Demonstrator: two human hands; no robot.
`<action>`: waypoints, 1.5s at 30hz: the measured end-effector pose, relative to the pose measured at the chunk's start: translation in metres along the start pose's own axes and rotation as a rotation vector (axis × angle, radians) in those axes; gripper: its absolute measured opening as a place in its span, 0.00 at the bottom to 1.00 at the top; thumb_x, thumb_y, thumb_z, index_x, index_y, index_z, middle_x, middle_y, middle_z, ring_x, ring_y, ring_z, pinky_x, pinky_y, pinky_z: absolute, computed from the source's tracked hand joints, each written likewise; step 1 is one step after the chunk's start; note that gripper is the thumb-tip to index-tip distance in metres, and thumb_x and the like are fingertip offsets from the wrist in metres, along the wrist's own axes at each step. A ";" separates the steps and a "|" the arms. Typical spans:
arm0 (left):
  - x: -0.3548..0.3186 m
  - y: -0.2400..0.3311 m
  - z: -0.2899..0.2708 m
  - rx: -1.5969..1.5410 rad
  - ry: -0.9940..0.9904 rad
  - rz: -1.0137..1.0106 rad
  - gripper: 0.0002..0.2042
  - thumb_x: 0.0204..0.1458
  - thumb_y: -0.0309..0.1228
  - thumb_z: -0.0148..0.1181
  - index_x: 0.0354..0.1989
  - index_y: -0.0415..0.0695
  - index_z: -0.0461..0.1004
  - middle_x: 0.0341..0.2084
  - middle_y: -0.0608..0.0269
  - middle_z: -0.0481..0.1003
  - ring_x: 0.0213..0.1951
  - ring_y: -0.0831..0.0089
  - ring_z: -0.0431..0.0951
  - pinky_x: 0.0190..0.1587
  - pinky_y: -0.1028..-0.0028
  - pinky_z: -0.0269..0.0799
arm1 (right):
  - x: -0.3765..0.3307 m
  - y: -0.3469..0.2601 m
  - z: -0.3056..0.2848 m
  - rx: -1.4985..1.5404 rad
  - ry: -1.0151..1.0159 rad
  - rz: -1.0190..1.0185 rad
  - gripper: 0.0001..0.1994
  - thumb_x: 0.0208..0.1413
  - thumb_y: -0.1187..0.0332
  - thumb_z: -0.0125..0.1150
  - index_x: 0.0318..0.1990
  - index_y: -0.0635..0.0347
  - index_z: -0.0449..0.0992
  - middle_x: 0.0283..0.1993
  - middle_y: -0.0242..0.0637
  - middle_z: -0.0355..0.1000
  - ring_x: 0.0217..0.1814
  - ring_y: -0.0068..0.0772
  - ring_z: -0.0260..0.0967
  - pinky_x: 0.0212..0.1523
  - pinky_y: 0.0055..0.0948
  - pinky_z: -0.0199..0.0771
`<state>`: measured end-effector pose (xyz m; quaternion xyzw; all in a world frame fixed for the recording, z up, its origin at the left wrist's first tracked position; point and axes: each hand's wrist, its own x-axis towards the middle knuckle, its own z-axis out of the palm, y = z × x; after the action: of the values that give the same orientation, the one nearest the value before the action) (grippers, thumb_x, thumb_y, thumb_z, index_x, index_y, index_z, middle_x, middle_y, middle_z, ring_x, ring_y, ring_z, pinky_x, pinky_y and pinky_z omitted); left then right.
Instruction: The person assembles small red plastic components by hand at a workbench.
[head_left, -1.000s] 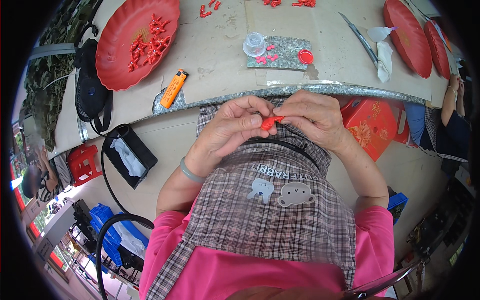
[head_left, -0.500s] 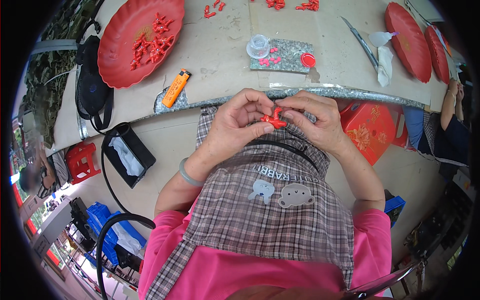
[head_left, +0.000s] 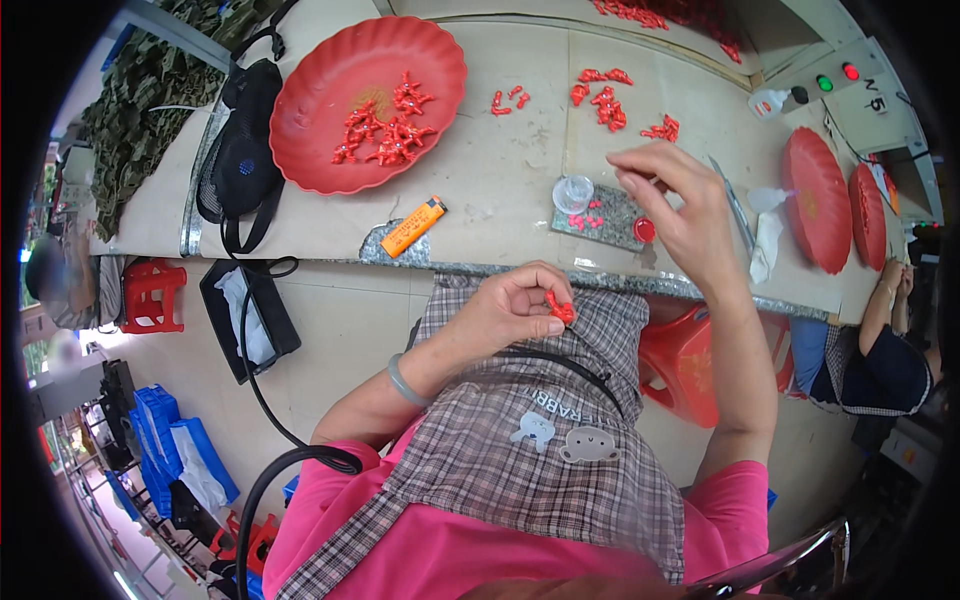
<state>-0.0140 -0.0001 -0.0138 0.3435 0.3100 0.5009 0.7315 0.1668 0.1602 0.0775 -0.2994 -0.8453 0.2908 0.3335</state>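
My left hand (head_left: 521, 308) is closed on a small glossy red figurine (head_left: 560, 308), pinched between thumb and fingers just off the table's front edge. Fingers partly cover the figurine. My right hand (head_left: 680, 205) is raised over the table, thumb and index finger apart, with nothing visible between them. Beside it lies a speckled grey stone slab (head_left: 612, 230). The slab bears a clear little cup (head_left: 573, 194), several pink bits (head_left: 584, 222) and a small round red lid (head_left: 644, 230).
A large red scalloped plate (head_left: 300, 120) with several red figurines (head_left: 395, 140) stands at left, near a black mesh pouch (head_left: 245, 150) and orange lighter (head_left: 414, 228). More red pieces (head_left: 607, 108) lie farther back. Red plates (head_left: 815, 200), a white tissue (head_left: 767, 245) and a knife (head_left: 735, 205) are at right.
My right hand has left the figurine and moved up over the table, toward the stone slab. My left hand still holds the figurine. The whole view has shifted.
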 end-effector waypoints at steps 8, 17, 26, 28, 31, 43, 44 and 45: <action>-0.005 0.012 -0.003 -0.136 0.006 -0.113 0.10 0.54 0.22 0.63 0.42 0.43 0.69 0.44 0.55 0.76 0.47 0.65 0.80 0.51 0.70 0.77 | 0.080 0.054 0.054 -0.262 -0.184 -0.161 0.09 0.54 0.76 0.60 0.43 0.61 0.80 0.39 0.39 0.75 0.37 0.42 0.74 0.39 0.34 0.75; -0.011 0.015 -0.010 -0.116 0.001 -0.090 0.10 0.57 0.24 0.61 0.45 0.42 0.70 0.42 0.56 0.77 0.42 0.67 0.81 0.46 0.72 0.77 | 0.104 0.079 0.092 -0.477 -0.259 -0.250 0.07 0.53 0.76 0.59 0.37 0.58 0.80 0.38 0.38 0.72 0.38 0.44 0.75 0.36 0.41 0.76; -0.013 0.018 -0.007 -0.093 -0.005 -0.080 0.11 0.59 0.25 0.58 0.50 0.41 0.70 0.40 0.61 0.77 0.37 0.74 0.80 0.40 0.77 0.76 | 0.087 0.051 0.051 -0.207 -0.137 -0.174 0.04 0.53 0.74 0.62 0.36 0.63 0.76 0.37 0.38 0.74 0.36 0.40 0.76 0.36 0.35 0.76; -0.012 0.022 -0.006 -0.065 0.020 -0.026 0.11 0.59 0.25 0.58 0.48 0.41 0.70 0.41 0.61 0.77 0.36 0.77 0.79 0.36 0.80 0.73 | 0.070 0.026 0.032 -0.076 -0.106 -0.060 0.04 0.54 0.74 0.63 0.36 0.63 0.76 0.36 0.38 0.76 0.35 0.37 0.76 0.37 0.32 0.76; -0.011 0.023 -0.004 -0.080 0.071 -0.005 0.11 0.58 0.25 0.59 0.48 0.41 0.70 0.40 0.61 0.76 0.34 0.79 0.77 0.34 0.82 0.71 | 0.032 -0.011 0.012 0.045 -0.044 0.010 0.05 0.54 0.75 0.63 0.37 0.63 0.78 0.34 0.38 0.77 0.34 0.32 0.75 0.36 0.28 0.76; 0.005 0.012 0.019 0.292 0.212 0.067 0.08 0.57 0.25 0.62 0.42 0.37 0.74 0.31 0.69 0.75 0.29 0.86 0.72 0.31 0.83 0.71 | -0.081 -0.036 0.043 0.015 0.013 -0.022 0.13 0.46 0.81 0.68 0.41 0.64 0.77 0.34 0.39 0.76 0.32 0.35 0.75 0.29 0.29 0.75; 0.004 0.011 0.019 0.399 0.237 0.109 0.07 0.56 0.25 0.63 0.40 0.37 0.75 0.30 0.68 0.75 0.28 0.85 0.72 0.31 0.82 0.71 | -0.084 -0.034 0.044 0.018 0.014 -0.018 0.13 0.46 0.81 0.68 0.41 0.64 0.77 0.34 0.39 0.76 0.32 0.35 0.75 0.29 0.29 0.75; 0.006 0.011 0.020 0.398 0.230 0.101 0.07 0.56 0.25 0.63 0.40 0.37 0.75 0.30 0.68 0.75 0.28 0.85 0.72 0.31 0.82 0.71 | -0.087 -0.031 0.045 0.019 0.024 -0.022 0.13 0.46 0.81 0.68 0.41 0.63 0.77 0.34 0.39 0.76 0.32 0.34 0.75 0.29 0.29 0.75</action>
<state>-0.0020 0.0043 0.0065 0.4367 0.4665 0.5015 0.5832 0.1761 0.0659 0.0376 -0.2904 -0.8417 0.2913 0.3497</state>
